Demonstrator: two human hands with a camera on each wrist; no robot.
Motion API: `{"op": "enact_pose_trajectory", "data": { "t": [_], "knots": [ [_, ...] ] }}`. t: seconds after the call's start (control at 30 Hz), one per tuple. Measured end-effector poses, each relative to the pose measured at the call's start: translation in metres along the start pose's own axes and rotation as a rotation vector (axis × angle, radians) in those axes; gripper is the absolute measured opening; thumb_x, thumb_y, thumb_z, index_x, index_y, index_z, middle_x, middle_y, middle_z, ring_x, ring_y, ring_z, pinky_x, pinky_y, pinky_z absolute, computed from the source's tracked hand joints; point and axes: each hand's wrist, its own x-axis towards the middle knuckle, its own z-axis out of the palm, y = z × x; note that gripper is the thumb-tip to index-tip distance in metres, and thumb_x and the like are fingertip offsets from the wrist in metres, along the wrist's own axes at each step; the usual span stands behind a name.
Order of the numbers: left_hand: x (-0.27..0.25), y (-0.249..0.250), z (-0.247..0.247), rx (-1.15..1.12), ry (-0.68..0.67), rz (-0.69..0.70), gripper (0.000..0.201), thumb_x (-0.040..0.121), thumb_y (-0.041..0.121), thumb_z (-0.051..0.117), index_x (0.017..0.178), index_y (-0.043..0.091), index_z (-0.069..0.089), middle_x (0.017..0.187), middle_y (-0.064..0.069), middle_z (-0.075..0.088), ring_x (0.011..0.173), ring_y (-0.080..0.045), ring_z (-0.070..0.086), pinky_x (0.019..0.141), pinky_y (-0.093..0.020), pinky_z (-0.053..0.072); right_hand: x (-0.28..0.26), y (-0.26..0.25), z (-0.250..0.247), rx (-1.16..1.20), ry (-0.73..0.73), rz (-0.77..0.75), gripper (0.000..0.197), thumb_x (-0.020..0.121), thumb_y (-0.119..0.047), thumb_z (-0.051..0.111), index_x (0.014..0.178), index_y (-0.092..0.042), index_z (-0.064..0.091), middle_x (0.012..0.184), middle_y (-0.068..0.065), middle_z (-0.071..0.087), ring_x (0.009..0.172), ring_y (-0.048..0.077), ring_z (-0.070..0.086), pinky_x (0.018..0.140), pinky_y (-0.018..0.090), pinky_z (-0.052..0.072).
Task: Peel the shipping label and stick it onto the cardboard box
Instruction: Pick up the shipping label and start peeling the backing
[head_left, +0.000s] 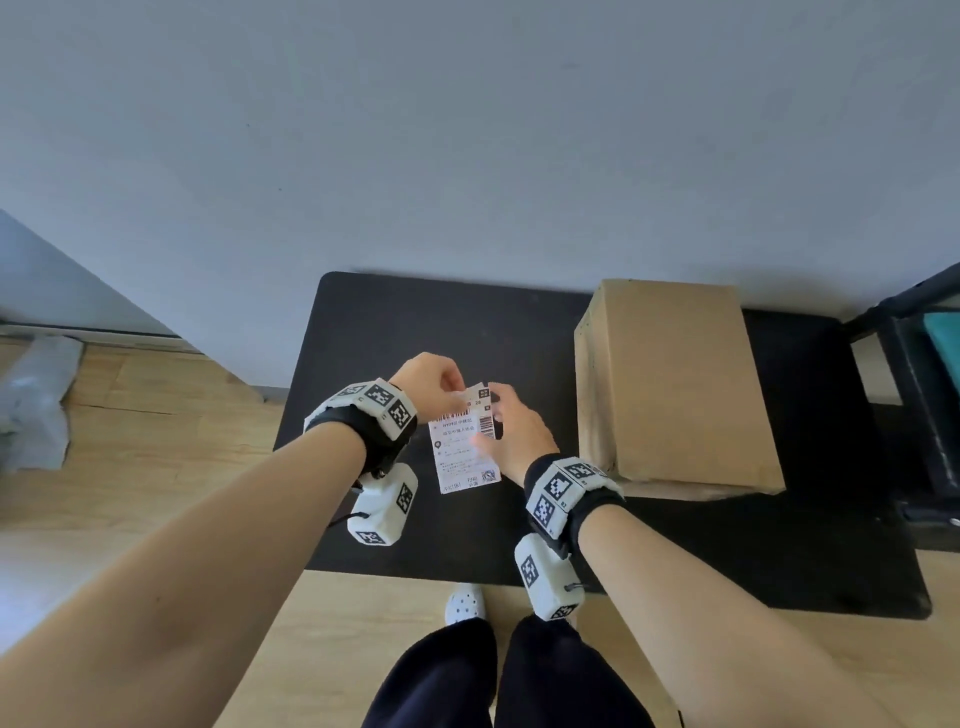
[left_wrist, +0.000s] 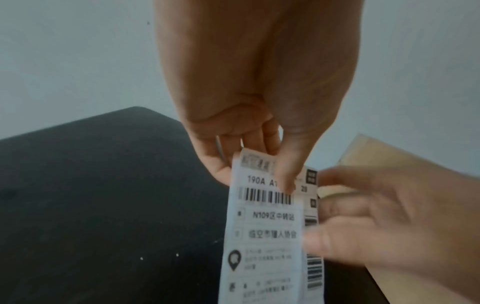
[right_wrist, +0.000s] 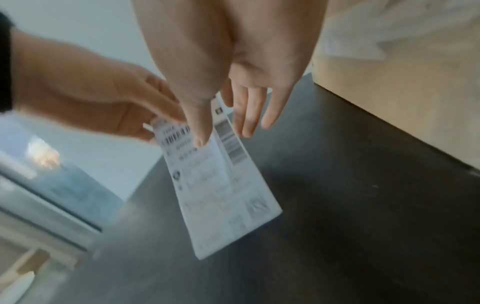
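Note:
A white shipping label (head_left: 464, 451) (left_wrist: 267, 226) (right_wrist: 221, 191) with barcodes hangs upright above the black table (head_left: 415, 322) (left_wrist: 103, 185) (right_wrist: 363, 205). My left hand (head_left: 457, 397) (left_wrist: 272, 162) pinches its top edge, thumb on the printed face. My right hand (head_left: 493, 421) (right_wrist: 223, 135) (left_wrist: 363, 216) holds the label's upper right edge, thumb in front and fingers behind. The brown cardboard box (head_left: 675, 384) (left_wrist: 376, 156) (right_wrist: 402, 92) lies closed on the table to the right of both hands. The label's back is hidden.
A dark rack (head_left: 924, 395) with something teal on it stands at the table's right end. A grey bag (head_left: 36, 395) lies on the wooden floor at far left. The grey wall runs behind the table. My white shoe (head_left: 466, 603) is by the front edge.

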Motion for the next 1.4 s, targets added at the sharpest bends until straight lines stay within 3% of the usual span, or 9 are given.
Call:
{"op": "enact_pose_trajectory", "data": {
  "t": [0.17, 0.3, 0.5, 0.6, 0.8, 0.93, 1.07, 1.2, 1.4],
  "knots": [
    [-0.031, 0.009, -0.013, 0.058, 0.027, 0.035, 0.011, 0.082, 0.026, 0.068, 0.080, 0.018, 0.062, 0.076, 0.007, 0.059, 0.072, -0.010, 0.057, 0.057, -0.018, 0.042, -0.004, -0.025, -0.022, 0.165, 0.070, -0.050, 0.033, 0.081, -0.016, 0.070, 0.113, -0.014, 0.061, 0.098, 0.003, 0.066, 0.089, 0.015, 0.061, 0.087, 0.031, 0.052],
    [-0.052, 0.016, -0.025, 0.069, 0.078, 0.051, 0.014, 0.083, 0.023, 0.066, 0.091, 0.012, 0.070, 0.083, 0.004, 0.063, 0.080, -0.012, 0.060, 0.071, -0.023, 0.047, -0.010, -0.039, -0.036, 0.111, 0.086, -0.155, 0.009, 0.085, -0.016, 0.066, 0.093, -0.015, 0.070, 0.097, 0.005, 0.071, 0.090, 0.017, 0.064, 0.084, 0.033, 0.053],
    [-0.077, 0.024, -0.042, 0.048, 0.131, 0.012, 0.016, 0.086, 0.019, 0.059, 0.078, 0.010, 0.070, 0.063, 0.003, 0.064, 0.061, -0.012, 0.063, 0.069, -0.029, 0.055, -0.022, -0.059, -0.054, 0.085, 0.153, -0.251, 0.013, 0.088, -0.017, 0.061, 0.099, -0.014, 0.067, 0.101, 0.003, 0.070, 0.088, 0.013, 0.061, 0.080, 0.026, 0.048],
    [-0.084, 0.025, -0.046, -0.050, 0.164, -0.056, 0.023, 0.089, 0.018, 0.055, 0.067, 0.013, 0.060, 0.073, -0.010, 0.076, 0.071, -0.020, 0.074, 0.076, -0.037, 0.059, -0.027, -0.068, -0.060, 0.091, 0.212, -0.270, 0.020, 0.086, -0.017, 0.064, 0.105, -0.012, 0.066, 0.103, 0.001, 0.069, 0.090, 0.012, 0.060, 0.084, 0.024, 0.046],
    [-0.089, 0.036, -0.048, -0.393, 0.208, -0.082, 0.026, 0.091, 0.015, 0.054, 0.065, 0.009, 0.054, 0.063, -0.013, 0.068, 0.066, -0.030, 0.072, 0.066, -0.032, 0.059, -0.040, -0.085, -0.062, 0.138, 0.056, -0.333, 0.022, 0.082, -0.025, 0.069, 0.100, -0.014, 0.074, 0.102, 0.006, 0.074, 0.097, 0.017, 0.067, 0.089, 0.031, 0.053],
    [-0.093, 0.043, -0.048, -0.582, 0.157, -0.046, 0.019, 0.093, 0.006, 0.045, 0.081, 0.003, 0.060, 0.083, -0.012, 0.069, 0.054, -0.013, 0.071, 0.062, -0.025, 0.059, -0.043, -0.087, -0.068, 0.156, 0.071, -0.350, 0.028, 0.081, -0.028, 0.072, 0.104, -0.013, 0.073, 0.108, 0.006, 0.073, 0.103, 0.015, 0.064, 0.086, 0.023, 0.045],
    [-0.095, 0.043, -0.048, -0.620, 0.207, 0.005, 0.020, 0.091, 0.016, 0.058, 0.084, 0.000, 0.065, 0.092, -0.014, 0.074, 0.061, -0.013, 0.073, 0.056, -0.018, 0.059, -0.044, -0.084, -0.072, 0.180, 0.061, -0.355, 0.025, 0.081, -0.024, 0.071, 0.103, -0.013, 0.074, 0.107, 0.007, 0.073, 0.097, 0.013, 0.064, 0.090, 0.026, 0.049],
    [-0.093, 0.045, -0.049, -0.625, 0.270, 0.037, 0.021, 0.092, 0.015, 0.058, 0.075, 0.005, 0.065, 0.086, -0.011, 0.073, 0.058, -0.010, 0.072, 0.057, -0.019, 0.058, -0.041, -0.081, -0.072, 0.246, 0.048, -0.373, 0.026, 0.082, -0.022, 0.071, 0.105, -0.010, 0.073, 0.106, 0.008, 0.074, 0.094, 0.012, 0.065, 0.085, 0.023, 0.049],
    [-0.095, 0.053, -0.049, -0.647, 0.253, 0.065, 0.019, 0.092, 0.018, 0.058, 0.079, 0.006, 0.066, 0.079, -0.009, 0.072, 0.057, -0.007, 0.070, 0.065, -0.022, 0.056, -0.038, -0.077, -0.076, 0.290, 0.121, -0.380, 0.018, 0.083, -0.012, 0.068, 0.098, -0.008, 0.075, 0.099, 0.013, 0.075, 0.089, 0.018, 0.067, 0.090, 0.033, 0.054]
  ]
}}
